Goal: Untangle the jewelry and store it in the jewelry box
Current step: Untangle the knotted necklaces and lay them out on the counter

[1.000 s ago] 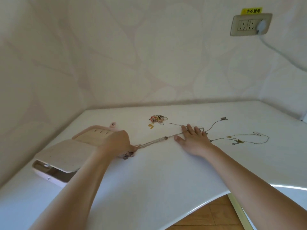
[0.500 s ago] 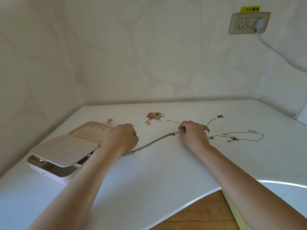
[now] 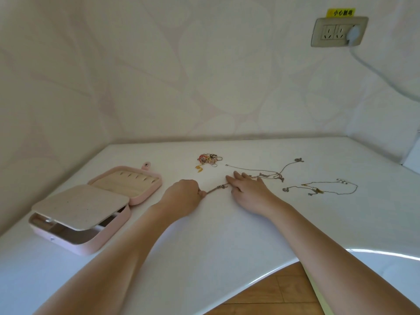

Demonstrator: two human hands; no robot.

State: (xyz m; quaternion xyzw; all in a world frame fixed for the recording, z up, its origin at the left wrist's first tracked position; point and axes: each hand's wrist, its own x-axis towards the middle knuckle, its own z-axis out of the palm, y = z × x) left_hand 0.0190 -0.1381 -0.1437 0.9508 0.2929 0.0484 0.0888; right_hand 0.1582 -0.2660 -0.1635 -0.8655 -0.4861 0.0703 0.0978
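A pink jewelry box (image 3: 145, 189) lies open at the left of the white table (image 3: 204, 246), with a beige inner tray flap (image 3: 79, 205) over its near half. My left hand (image 3: 181, 196) is curled and pinches one end of a silver chain (image 3: 216, 188). My right hand (image 3: 247, 189) lies flat with straight fingers pressing the chain's other part to the table. A thin tangled necklace (image 3: 272, 175) runs right from under its fingers. Another gold and silver chain (image 3: 322, 188) lies farther right. A small heap of rings and colourful pieces (image 3: 208, 160) sits behind.
The table sits in a wall corner; its curved front edge (image 3: 261, 278) drops to a wooden floor. A wall socket (image 3: 338, 31) with a plugged-in cable is at the upper right.
My left hand has moved right along the chain, close to my right hand, so the visible chain is shorter. My right hand went from curled fingers to flat, pressing down.
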